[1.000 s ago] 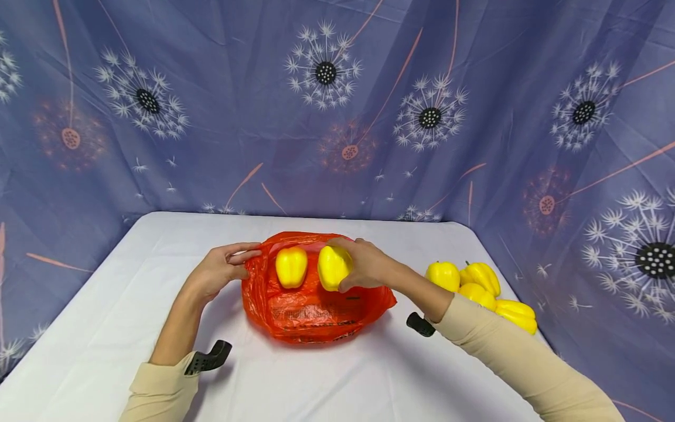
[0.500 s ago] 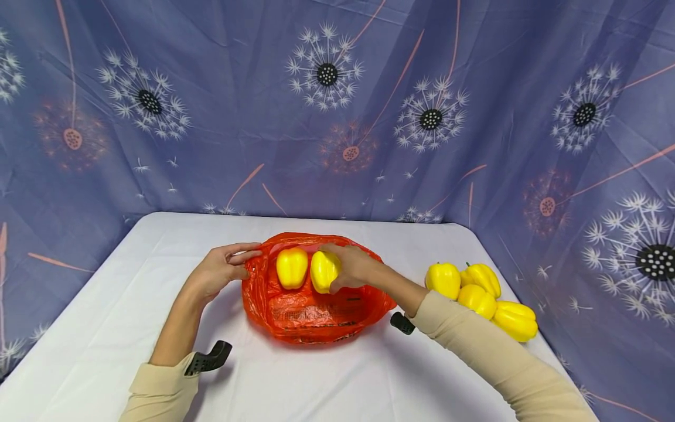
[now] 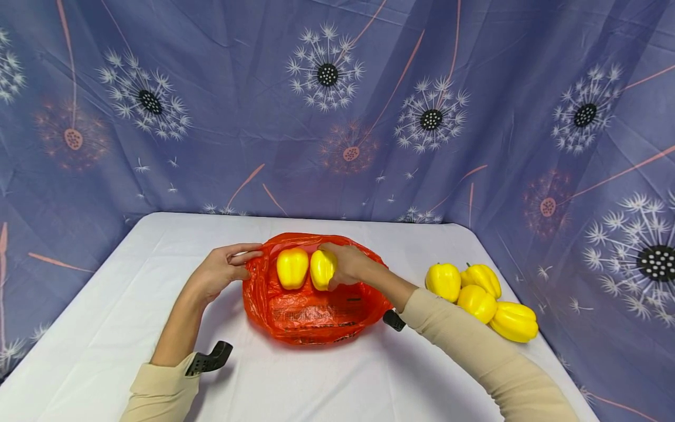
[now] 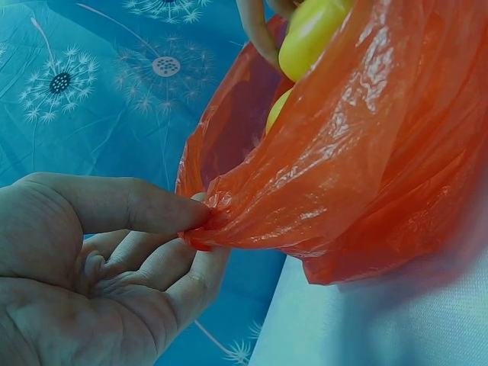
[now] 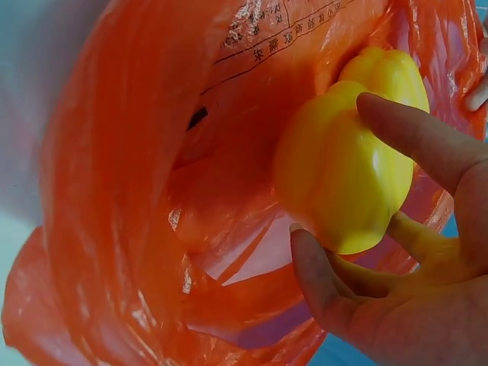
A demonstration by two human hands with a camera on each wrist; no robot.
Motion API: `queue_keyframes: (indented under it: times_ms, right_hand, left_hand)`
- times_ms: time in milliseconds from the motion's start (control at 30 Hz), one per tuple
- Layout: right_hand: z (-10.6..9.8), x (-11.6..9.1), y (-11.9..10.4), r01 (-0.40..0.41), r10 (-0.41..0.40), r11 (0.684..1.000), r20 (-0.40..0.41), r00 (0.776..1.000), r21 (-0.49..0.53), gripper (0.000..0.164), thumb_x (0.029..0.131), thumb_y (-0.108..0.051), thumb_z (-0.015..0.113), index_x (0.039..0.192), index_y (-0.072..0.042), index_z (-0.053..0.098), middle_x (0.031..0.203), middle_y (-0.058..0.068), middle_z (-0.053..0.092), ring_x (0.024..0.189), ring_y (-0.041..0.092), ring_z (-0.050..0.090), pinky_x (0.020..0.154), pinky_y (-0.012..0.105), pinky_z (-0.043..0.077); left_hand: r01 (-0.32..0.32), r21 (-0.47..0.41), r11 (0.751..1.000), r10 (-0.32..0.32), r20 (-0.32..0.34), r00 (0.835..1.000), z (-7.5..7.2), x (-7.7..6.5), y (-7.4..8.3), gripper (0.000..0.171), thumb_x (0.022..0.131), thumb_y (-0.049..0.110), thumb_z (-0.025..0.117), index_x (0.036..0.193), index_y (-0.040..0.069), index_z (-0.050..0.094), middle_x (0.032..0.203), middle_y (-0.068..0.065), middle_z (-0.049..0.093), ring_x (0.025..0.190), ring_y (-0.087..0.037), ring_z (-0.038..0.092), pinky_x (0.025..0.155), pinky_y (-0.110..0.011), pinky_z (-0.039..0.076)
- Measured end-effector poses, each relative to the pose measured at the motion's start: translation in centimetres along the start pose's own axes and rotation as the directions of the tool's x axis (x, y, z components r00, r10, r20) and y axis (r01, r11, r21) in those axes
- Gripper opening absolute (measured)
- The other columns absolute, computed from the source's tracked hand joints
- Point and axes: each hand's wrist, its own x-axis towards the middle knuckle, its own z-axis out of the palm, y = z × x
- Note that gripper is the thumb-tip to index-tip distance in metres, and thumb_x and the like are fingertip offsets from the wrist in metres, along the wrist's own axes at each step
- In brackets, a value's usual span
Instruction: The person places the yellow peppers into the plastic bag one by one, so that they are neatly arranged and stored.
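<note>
A red plastic bag (image 3: 316, 328) lies on the table with its mouth spread wide. My left hand (image 3: 215, 272) pinches the left rim of the bag between thumb and fingers, seen close up in the left wrist view. Inside the mouth, my right hand (image 3: 350, 266) holds a yellow bell pepper (image 5: 335, 175), its thumb on one side and fingers on the other. Just left of it, another yellow bell pepper (image 3: 292, 268) sits in the bag, partly hidden behind the held one in the right wrist view. Dark print marks the inside of the bag.
Several yellow bell peppers (image 3: 477, 302) lie grouped near the table's right edge, beside the right sleeve. White cloth covers the table (image 3: 295, 381). A blue curtain with dandelion prints (image 3: 237, 117) hangs behind and at both sides.
My right hand has moved left with its yellow bell pepper, bringing it closer to the other pepper in the bag. The left hand keeps its place on the bag's rim.
</note>
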Motion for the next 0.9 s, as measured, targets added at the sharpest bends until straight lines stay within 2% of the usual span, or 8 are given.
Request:
queue_keyframes:
  times_ms: [233,500,667,900]
  right_hand:
    - [0.1,0.6,-0.1,-0.004,0.004,1.0,0.0,1.0,0.01,0.092,0.07,-0.024,0.092,0.149,-0.029,0.045,0.145,0.013,0.056,0.133,0.034,0.05,0.112,0.051,0.042]
    - [0.0,1.0,-0.4,-0.017,0.017,1.0,0.004,1.0,0.001,0.091,0.07,-0.023,0.092,0.148,-0.03,0.045,0.143,0.014,0.057,0.131,0.034,0.051,0.109,0.049,0.044]
    - [0.0,1.2,-0.5,-0.018,0.018,1.0,0.006,1.0,-0.01,0.093,0.071,-0.022,0.092,0.15,-0.028,0.043,0.146,0.014,0.054,0.135,0.035,0.048,0.111,0.05,0.042]
    - [0.2,1.4,-0.7,-0.015,0.015,1.0,0.007,1.0,-0.024,0.093,0.071,-0.023,0.092,0.15,-0.027,0.043,0.146,0.014,0.055,0.135,0.035,0.05,0.112,0.048,0.042]
  left_hand:
    - [-0.003,0.001,1.0,0.003,0.0,1.0,0.0,0.0,-0.1,0.07,0.079,-0.014,0.055,0.148,-0.002,0.048,0.144,-0.026,0.055,0.123,-0.008,0.062,0.082,-0.021,0.054]
    - [0.005,0.012,1.0,-0.005,0.001,1.0,0.2,0.0,0.2,0.07,0.08,-0.013,0.055,0.148,-0.002,0.048,0.144,-0.025,0.055,0.132,-0.022,0.057,0.082,-0.021,0.054]
    - [0.007,0.015,1.0,-0.007,-0.002,1.0,0.2,0.0,0.2,0.07,0.08,-0.013,0.055,0.148,-0.002,0.048,0.145,-0.025,0.055,0.132,-0.021,0.057,0.081,-0.022,0.055]
    - [0.008,0.017,1.0,-0.008,-0.001,1.0,0.2,-0.1,0.1,0.069,0.08,-0.013,0.056,0.148,-0.001,0.049,0.145,-0.025,0.055,0.129,-0.014,0.059,0.081,-0.022,0.055]
